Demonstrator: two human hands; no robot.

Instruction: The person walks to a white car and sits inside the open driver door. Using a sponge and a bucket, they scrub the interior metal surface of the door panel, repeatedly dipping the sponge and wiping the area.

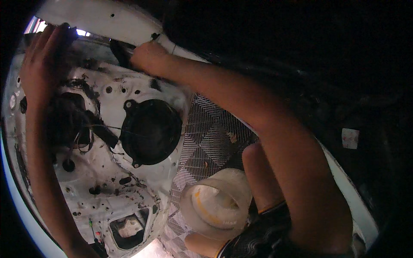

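A white car door (116, 189) stands on the left, its bare inner metal showing. My left hand (41, 64) reaches up to the door's upper edge at the far left, fingers stretched out over it; their tips are dim against something dark. At the other end of that edge, my right hand (150, 58) is closed. A dark strip (119, 53) lies right beside its fingers, but whether they grip it is hidden. Below the right hand, a round black speaker (152, 131) is fixed to the door. Thin wires (81, 139) hang at a dark opening left of the speaker.
A whitish round bucket-like container (217, 204) stands near my bent legs (262, 172). Grey patterned flooring (211, 129) lies between door and car body. A pale door sill (344, 185) runs along the right. The dark interior holds a small white label (350, 138).
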